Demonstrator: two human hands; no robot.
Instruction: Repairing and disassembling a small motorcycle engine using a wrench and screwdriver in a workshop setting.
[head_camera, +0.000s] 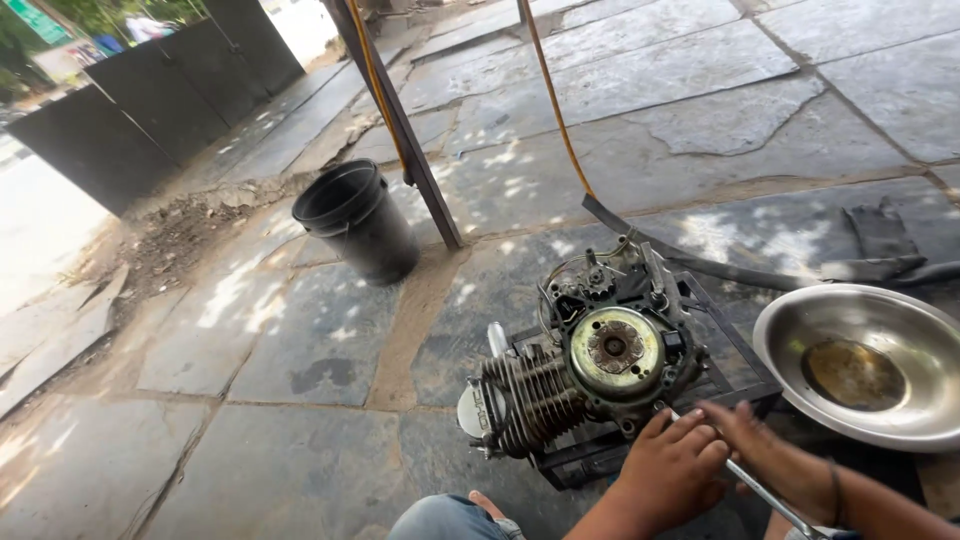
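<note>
One engine (590, 370) | two hands – left (670, 470), right (775, 460) – one tool (770, 500) | one bowl (900, 320)

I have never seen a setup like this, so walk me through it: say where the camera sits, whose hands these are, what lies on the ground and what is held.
The single picture comes from a camera on the person's head, looking down. Their left hand and right hand meet at the lower edge of a small engine with cooling fins, resting on a dark metal frame on the stone floor. The hands' grip is around a slim metal tool. Nearby: a steel bowl with brownish liquid and a black bucket.
</note>
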